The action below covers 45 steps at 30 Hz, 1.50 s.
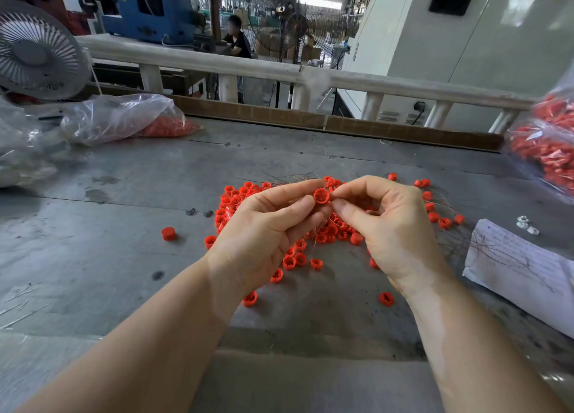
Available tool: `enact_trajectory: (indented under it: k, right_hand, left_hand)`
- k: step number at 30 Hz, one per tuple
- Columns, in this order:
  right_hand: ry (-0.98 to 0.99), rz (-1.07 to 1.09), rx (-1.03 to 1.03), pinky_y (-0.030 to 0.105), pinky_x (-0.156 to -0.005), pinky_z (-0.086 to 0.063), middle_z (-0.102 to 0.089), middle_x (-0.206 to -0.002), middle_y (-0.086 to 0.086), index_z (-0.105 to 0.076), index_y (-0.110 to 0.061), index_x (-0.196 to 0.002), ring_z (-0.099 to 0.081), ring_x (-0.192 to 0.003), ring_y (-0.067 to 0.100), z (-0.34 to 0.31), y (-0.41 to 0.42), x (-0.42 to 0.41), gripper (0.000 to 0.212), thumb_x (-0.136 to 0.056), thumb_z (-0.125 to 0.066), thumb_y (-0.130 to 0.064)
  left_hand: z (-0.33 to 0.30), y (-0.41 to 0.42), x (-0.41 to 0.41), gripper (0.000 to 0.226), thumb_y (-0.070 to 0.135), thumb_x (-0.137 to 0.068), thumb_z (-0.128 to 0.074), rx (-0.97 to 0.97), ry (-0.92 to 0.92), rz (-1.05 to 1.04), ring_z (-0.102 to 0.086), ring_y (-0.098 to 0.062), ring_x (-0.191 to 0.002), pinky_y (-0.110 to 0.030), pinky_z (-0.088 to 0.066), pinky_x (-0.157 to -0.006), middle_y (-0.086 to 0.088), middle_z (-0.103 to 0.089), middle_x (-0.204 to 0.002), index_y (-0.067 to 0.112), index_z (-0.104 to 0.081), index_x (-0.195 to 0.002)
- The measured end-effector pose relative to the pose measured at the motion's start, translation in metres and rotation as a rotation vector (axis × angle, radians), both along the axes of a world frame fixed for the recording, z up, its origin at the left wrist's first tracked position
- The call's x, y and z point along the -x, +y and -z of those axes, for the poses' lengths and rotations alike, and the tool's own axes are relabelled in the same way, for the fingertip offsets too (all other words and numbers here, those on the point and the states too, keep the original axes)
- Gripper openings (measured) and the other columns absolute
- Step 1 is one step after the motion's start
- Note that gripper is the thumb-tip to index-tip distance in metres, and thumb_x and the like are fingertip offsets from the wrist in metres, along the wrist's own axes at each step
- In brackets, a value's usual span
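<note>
Both hands on one red cap

The left hand [267, 226] pinches the red cap [321, 196]; the right hand [394, 223] pinches at its edge, above the cap pile [329, 229] on the tabletop [108, 226].

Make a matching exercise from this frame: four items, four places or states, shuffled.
Items
1. red cap
2. fan
3. sheet of paper
4. clear bag

Places or states
A. flat on the right side of the table
B. held up in the fingertips of the left hand
C. lying on the table's far left, red parts inside
D. upright, at the view's upper left

Pairs: 1-B, 2-D, 3-A, 4-C
</note>
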State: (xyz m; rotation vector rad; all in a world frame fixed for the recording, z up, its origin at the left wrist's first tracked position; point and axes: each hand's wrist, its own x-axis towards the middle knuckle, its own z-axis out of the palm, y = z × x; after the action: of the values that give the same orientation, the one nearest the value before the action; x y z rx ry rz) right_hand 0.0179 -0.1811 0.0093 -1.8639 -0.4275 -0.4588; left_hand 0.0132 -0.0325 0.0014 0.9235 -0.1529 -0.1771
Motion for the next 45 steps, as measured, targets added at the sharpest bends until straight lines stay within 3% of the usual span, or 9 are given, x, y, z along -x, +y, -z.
enact_trajectory:
  k: [6,14,19,22,31,38,45]
  right_hand:
    - [0.035,-0.041,-0.045,0.014,-0.055,-0.043,-0.068,-0.068,-0.009,-0.069,-0.026,-0.071,-0.058,-0.064,0.001,-0.0005,0.0001,-0.0005,0.024,-0.081,-0.069,-0.004]
    - [0.179,-0.164,-0.263,0.01,-0.051,-0.041,-0.067,-0.063,-0.006,-0.068,-0.015,-0.074,-0.057,-0.058,0.0,-0.0034,0.0024,0.002,0.011,-0.075,-0.069,-0.004]
    - [0.27,-0.235,-0.364,0.02,-0.072,-0.052,-0.07,-0.074,0.0,-0.07,-0.016,-0.074,-0.064,-0.075,0.013,-0.0023,0.0014,-0.0005,0.011,-0.063,-0.067,-0.015]
    - [0.3,-0.27,-0.408,0.02,-0.074,-0.053,-0.071,-0.076,0.001,-0.072,-0.016,-0.071,-0.065,-0.077,0.013,-0.0016,0.001,-0.0013,0.01,-0.062,-0.068,-0.014]
    - [0.394,-0.244,-0.441,0.014,-0.054,-0.045,-0.068,-0.065,-0.003,-0.073,-0.019,-0.066,-0.059,-0.06,0.006,0.002,0.004,-0.0024,0.008,-0.06,-0.07,-0.016]
    - [0.395,-0.276,-0.48,0.021,-0.069,-0.054,-0.071,-0.071,0.001,-0.074,-0.02,-0.068,-0.066,-0.07,0.01,0.0021,0.0021,-0.0031,0.013,-0.056,-0.072,-0.017]
    - [0.391,-0.214,-0.486,0.025,-0.076,-0.055,-0.072,-0.074,0.004,-0.066,-0.011,-0.079,-0.067,-0.073,0.013,0.0035,0.0034,-0.0035,0.024,-0.055,-0.071,-0.014]
  left_hand:
    - [-0.0006,0.0008,0.0001,0.023,0.003,-0.068,-0.057,0.035,0.019,0.03,-0.071,-0.011,-0.074,-0.014,-0.054,-0.062,-0.009,-0.073,-0.081,0.007,-0.076,-0.08]
    - [-0.0015,-0.0015,0.0001,0.022,0.004,-0.069,-0.056,0.074,0.04,0.053,-0.071,-0.011,-0.07,-0.015,-0.054,-0.06,-0.007,-0.073,-0.077,0.008,-0.077,-0.075]
    - [-0.0011,-0.0014,0.0006,0.022,0.002,-0.068,-0.056,0.139,0.084,0.077,-0.071,-0.011,-0.07,-0.014,-0.055,-0.06,-0.009,-0.073,-0.077,0.007,-0.077,-0.073]
    - [-0.0007,-0.0015,0.001,0.022,0.002,-0.068,-0.056,0.154,0.104,0.085,-0.071,-0.011,-0.068,-0.014,-0.054,-0.059,-0.009,-0.072,-0.076,0.008,-0.077,-0.072]
    - [-0.0008,-0.0023,0.002,0.022,0.002,-0.066,-0.056,0.17,0.12,0.078,-0.071,-0.011,-0.067,-0.013,-0.053,-0.056,-0.008,-0.072,-0.072,0.008,-0.077,-0.07]
    - [-0.0001,-0.0027,-0.0001,0.022,-0.001,-0.067,-0.056,0.208,0.126,0.068,-0.071,-0.013,-0.071,-0.015,-0.055,-0.059,-0.011,-0.072,-0.077,0.005,-0.076,-0.073]
    - [0.0006,-0.0021,-0.0008,0.021,0.001,-0.068,-0.057,0.206,0.122,0.08,-0.071,-0.012,-0.071,-0.014,-0.054,-0.058,-0.011,-0.073,-0.081,0.002,-0.076,-0.075]
